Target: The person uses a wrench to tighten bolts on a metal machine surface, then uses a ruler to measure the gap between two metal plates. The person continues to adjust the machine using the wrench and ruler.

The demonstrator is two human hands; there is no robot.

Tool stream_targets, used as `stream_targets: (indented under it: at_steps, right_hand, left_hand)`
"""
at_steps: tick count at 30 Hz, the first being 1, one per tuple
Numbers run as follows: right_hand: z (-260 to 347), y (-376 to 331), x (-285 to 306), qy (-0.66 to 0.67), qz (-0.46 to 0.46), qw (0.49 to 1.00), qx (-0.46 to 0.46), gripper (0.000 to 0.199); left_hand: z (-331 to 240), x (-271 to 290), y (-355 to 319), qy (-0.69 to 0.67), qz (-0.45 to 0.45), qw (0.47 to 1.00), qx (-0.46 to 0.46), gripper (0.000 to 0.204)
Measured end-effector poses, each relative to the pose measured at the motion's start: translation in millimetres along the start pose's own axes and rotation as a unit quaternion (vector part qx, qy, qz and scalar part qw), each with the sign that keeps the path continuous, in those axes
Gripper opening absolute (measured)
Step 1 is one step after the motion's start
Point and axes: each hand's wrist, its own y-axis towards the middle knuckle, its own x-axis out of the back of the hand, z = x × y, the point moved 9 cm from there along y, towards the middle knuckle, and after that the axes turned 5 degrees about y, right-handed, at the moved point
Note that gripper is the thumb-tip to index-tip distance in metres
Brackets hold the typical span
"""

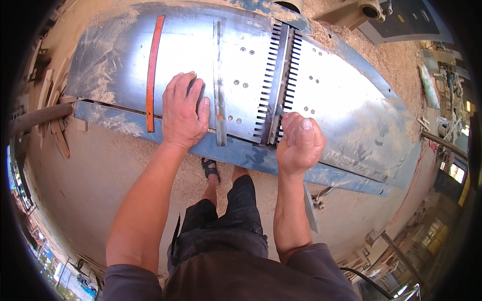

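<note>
My left hand point(185, 113) lies on the bright metal bed point(191, 40) of a planer, fingers stretched out, between an orange metal strip point(154, 70) and a long narrow steel bar point(218, 75). Nothing shows in its grasp. To the right, my right hand point(301, 145) is closed in a fist at the near end of the cutter head point(282, 75). A short dark piece point(279, 111) shows beside its fingers, over the cutter slot. What the fist grips is hidden by the fingers. Comb-like teeth point(263, 100) line both sides of the slot.
Sawdust point(401, 65) covers the floor around the machine. Wood offcuts point(50, 100) lean at the left by a dark round bar point(40, 118). A grey machine point(401, 20) stands at the far right. My sandalled foot point(211, 170) is beside the bed's near edge.
</note>
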Motion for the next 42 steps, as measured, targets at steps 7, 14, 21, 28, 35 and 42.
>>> stream_targets:
  at_steps: [7,14,21,28,35,42]
  right_hand:
    - [16,37,7,0.065,-0.007,0.996,-0.053,0.043]
    - [1,19,19,0.061,-0.048,0.979,-0.186,0.043]
    - [-17,36,16,-0.010,-0.063,0.970,-0.237,0.042]
    - [-41,52,14,-0.012,-0.093,0.949,-0.300,0.043]
    - [-44,45,20,0.008,-0.086,0.947,-0.309,0.041]
    - [-50,42,29,0.008,-0.105,0.948,-0.301,0.044]
  left_hand:
    - [1,0,1,0.005,0.008,1.000,0.004,0.041]
    - [1,-1,1,0.011,0.003,1.000,-0.004,0.041]
    - [0,-1,1,0.004,-0.005,1.000,-0.010,0.040]
    - [-1,-1,0,0.001,-0.018,1.000,-0.014,0.040]
    - [1,0,0,-0.005,-0.024,1.000,-0.013,0.039]
    - [2,-2,-2,0.003,-0.019,1.000,-0.008,0.039]
